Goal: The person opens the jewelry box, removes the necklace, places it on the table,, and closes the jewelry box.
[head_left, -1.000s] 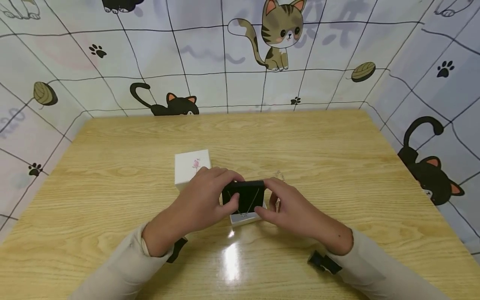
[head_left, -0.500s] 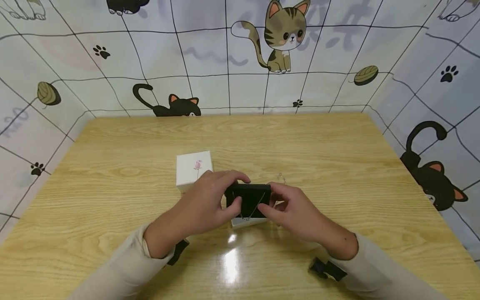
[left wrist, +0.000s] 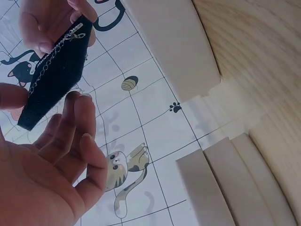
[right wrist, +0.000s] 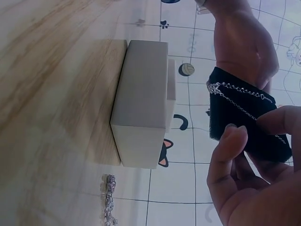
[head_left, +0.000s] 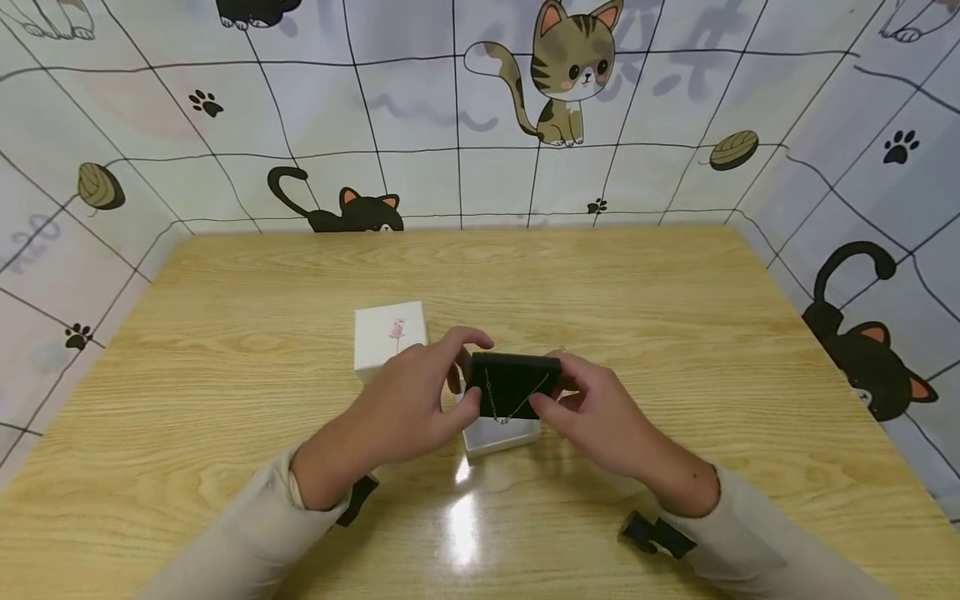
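A black jewellery pad with a silver chain necklace across its face is held tilted above an open white box base. My right hand pinches the pad's right side, thumb in front and fingers behind. At its left edge, my left hand holds the pad lightly, its thumb on the edge and curved fingers behind; the index finger is raised off the top. A white lid with a pink flower stands behind the left hand.
A silver bracelet-like chain lies on the wooden table beside the white box in the right wrist view; my right hand mostly hides it in the head view. A cat-patterned cloth borders the table.
The pad has come up out of the box base and shifted right, so the base's inside shows. My right hand has moved slightly right with it; the left index finger has come away.
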Tool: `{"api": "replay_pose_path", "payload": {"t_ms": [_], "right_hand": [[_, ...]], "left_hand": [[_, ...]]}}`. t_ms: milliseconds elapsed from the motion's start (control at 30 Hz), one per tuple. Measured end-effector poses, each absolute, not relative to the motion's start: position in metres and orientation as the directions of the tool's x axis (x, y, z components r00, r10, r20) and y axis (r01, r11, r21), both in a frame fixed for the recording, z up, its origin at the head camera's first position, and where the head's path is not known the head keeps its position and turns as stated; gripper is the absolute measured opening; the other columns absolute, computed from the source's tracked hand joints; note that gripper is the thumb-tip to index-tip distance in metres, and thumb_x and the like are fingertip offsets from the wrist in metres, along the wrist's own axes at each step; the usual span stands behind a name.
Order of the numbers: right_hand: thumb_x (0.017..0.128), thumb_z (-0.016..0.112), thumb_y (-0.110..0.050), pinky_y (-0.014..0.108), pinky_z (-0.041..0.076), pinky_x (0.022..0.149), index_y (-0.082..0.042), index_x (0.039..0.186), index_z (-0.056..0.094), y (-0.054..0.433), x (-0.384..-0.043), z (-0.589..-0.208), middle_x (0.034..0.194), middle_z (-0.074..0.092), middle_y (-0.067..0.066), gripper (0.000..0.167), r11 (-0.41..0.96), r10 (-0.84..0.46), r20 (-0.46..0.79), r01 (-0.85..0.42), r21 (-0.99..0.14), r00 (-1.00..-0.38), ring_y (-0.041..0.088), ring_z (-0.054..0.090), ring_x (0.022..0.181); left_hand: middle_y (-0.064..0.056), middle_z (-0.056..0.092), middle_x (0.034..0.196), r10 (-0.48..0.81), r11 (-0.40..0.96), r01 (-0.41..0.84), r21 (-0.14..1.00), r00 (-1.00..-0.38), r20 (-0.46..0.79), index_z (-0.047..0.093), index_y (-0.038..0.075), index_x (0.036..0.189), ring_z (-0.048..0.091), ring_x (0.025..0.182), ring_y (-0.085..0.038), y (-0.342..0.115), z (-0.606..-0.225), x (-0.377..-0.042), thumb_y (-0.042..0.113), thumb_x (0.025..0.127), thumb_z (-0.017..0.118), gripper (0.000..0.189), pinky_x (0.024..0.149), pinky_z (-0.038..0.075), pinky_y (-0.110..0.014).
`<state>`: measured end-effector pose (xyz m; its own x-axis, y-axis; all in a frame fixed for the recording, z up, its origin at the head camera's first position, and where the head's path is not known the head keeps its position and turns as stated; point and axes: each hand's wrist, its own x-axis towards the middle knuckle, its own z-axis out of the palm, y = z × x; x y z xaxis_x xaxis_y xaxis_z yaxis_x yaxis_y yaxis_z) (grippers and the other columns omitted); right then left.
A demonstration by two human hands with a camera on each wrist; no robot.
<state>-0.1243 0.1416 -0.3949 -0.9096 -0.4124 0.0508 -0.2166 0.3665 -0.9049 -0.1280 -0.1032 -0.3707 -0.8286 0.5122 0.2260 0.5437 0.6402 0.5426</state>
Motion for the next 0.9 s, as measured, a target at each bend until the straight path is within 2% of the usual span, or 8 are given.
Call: {"api": "replay_pose_path", "payload": {"t_ms": [233, 367, 467, 567, 633, 700, 800, 900], "right_hand": [[0.093, 0.065, -0.006, 0.027, 0.054, 0.064, -0.009, 0.111, 0.065, 0.142, -0.125, -0.394, 0.095, 0.067, 0.006, 0.019, 0.372, -0.401, 0.094, -0.255, -0.892, -0.911, 0.017, 0.060, 0.082], [0.093, 0.064, -0.006, 0.027, 0.054, 0.065, -0.008, 0.111, 0.065, 0.143, -0.125, -0.394, 0.094, 0.067, 0.006, 0.018, 0.388, -0.401, 0.092, -0.260, -0.884, -0.911, 0.017, 0.060, 0.082], [0.094, 0.064, -0.007, 0.028, 0.053, 0.066, -0.011, 0.119, 0.060, 0.142, -0.125, -0.393, 0.097, 0.066, 0.006, 0.026, 0.401, -0.384, 0.101, -0.265, -0.877, -0.918, 0.018, 0.060, 0.080], [0.092, 0.067, -0.007, 0.026, 0.049, 0.062, -0.012, 0.126, 0.050, 0.141, -0.124, -0.392, 0.093, 0.060, 0.006, 0.038, 0.406, -0.325, 0.184, -0.313, -0.859, -0.928, 0.016, 0.056, 0.074], [0.089, 0.070, -0.004, 0.025, 0.045, 0.060, -0.008, 0.124, 0.047, 0.140, -0.122, -0.393, 0.092, 0.055, 0.006, 0.042, 0.402, -0.270, 0.288, -0.380, -0.833, -0.919, 0.015, 0.051, 0.069], [0.085, 0.072, 0.000, 0.025, 0.042, 0.057, -0.005, 0.116, 0.049, 0.139, -0.119, -0.393, 0.091, 0.051, 0.005, 0.039, 0.409, -0.227, 0.409, -0.467, -0.784, -0.884, 0.014, 0.047, 0.066], [0.080, 0.073, 0.003, 0.022, 0.039, 0.056, -0.003, 0.101, 0.055, 0.137, -0.115, -0.393, 0.092, 0.049, 0.004, 0.028, 0.421, -0.204, 0.573, -0.599, -0.681, -0.794, 0.012, 0.043, 0.066], [0.085, 0.071, -0.008, 0.019, 0.035, 0.056, -0.005, 0.089, 0.060, 0.136, -0.114, -0.393, 0.087, 0.050, 0.005, 0.012, 0.437, -0.195, 0.712, -0.710, -0.553, -0.674, 0.009, 0.040, 0.064]], "left_hand": [[0.013, 0.063, 0.078, 0.488, 0.631, 0.530, 0.567, -0.839, 0.241, 0.061, 0.017, 0.098, 0.060, 0.074, -0.005, -0.102, -0.372, -0.129, 0.022, 0.093, 0.062, 0.007, 0.058, 0.047, -0.022], [0.012, 0.066, 0.083, 0.480, 0.622, 0.527, 0.579, -0.841, 0.250, 0.064, 0.016, 0.103, 0.060, 0.072, -0.003, -0.101, -0.372, -0.129, 0.023, 0.095, 0.063, 0.011, 0.057, 0.048, -0.021], [0.011, 0.068, 0.086, 0.471, 0.617, 0.524, 0.586, -0.843, 0.258, 0.065, 0.015, 0.106, 0.060, 0.071, -0.002, -0.101, -0.372, -0.129, 0.023, 0.095, 0.064, 0.014, 0.057, 0.048, -0.021], [0.009, 0.069, 0.086, 0.454, 0.607, 0.524, 0.597, -0.846, 0.281, 0.065, 0.015, 0.106, 0.060, 0.071, -0.002, -0.100, -0.371, -0.128, 0.022, 0.095, 0.065, 0.013, 0.059, 0.050, -0.021], [0.008, 0.069, 0.085, 0.443, 0.602, 0.525, 0.602, -0.847, 0.296, 0.066, 0.015, 0.106, 0.061, 0.071, -0.003, -0.099, -0.370, -0.127, 0.022, 0.094, 0.066, 0.013, 0.060, 0.050, -0.021], [0.008, 0.069, 0.085, 0.438, 0.601, 0.526, 0.602, -0.846, 0.303, 0.066, 0.015, 0.106, 0.061, 0.071, -0.002, -0.099, -0.370, -0.126, 0.022, 0.094, 0.067, 0.014, 0.061, 0.050, -0.020], [0.008, 0.069, 0.085, 0.442, 0.609, 0.535, 0.585, -0.842, 0.309, 0.066, 0.015, 0.104, 0.061, 0.070, -0.002, -0.096, -0.371, -0.124, 0.022, 0.093, 0.067, 0.013, 0.059, 0.049, -0.019], [0.008, 0.070, 0.084, 0.451, 0.618, 0.553, 0.559, -0.831, 0.324, 0.067, 0.014, 0.104, 0.061, 0.069, -0.003, -0.094, -0.371, -0.123, 0.022, 0.093, 0.068, 0.014, 0.058, 0.048, -0.018]]}}
